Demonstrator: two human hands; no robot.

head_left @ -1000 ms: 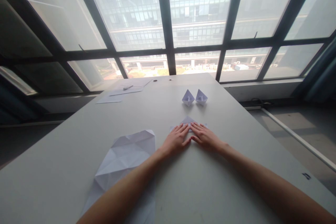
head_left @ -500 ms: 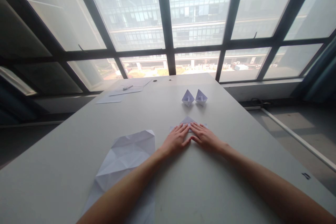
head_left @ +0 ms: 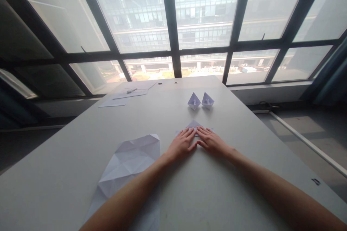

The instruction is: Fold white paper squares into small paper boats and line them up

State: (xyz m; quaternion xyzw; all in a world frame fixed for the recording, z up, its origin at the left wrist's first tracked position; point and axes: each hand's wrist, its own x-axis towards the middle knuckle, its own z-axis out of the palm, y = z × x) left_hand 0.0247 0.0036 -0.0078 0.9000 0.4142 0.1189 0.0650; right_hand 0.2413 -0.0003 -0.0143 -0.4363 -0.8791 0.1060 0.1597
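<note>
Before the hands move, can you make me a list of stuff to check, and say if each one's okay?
1. Left hand on the small folded paper: ok, lying flat over it.
2. Right hand on that paper too: ok, also flat.
3. Creases under the hands neat: cannot tell, they're covered.
4. Left paper shape and right paper shape away from the hands: ok, they stand farther back.
5. Big creased paper out from under the left forearm: not ok, the forearm crosses above part of it.
</note>
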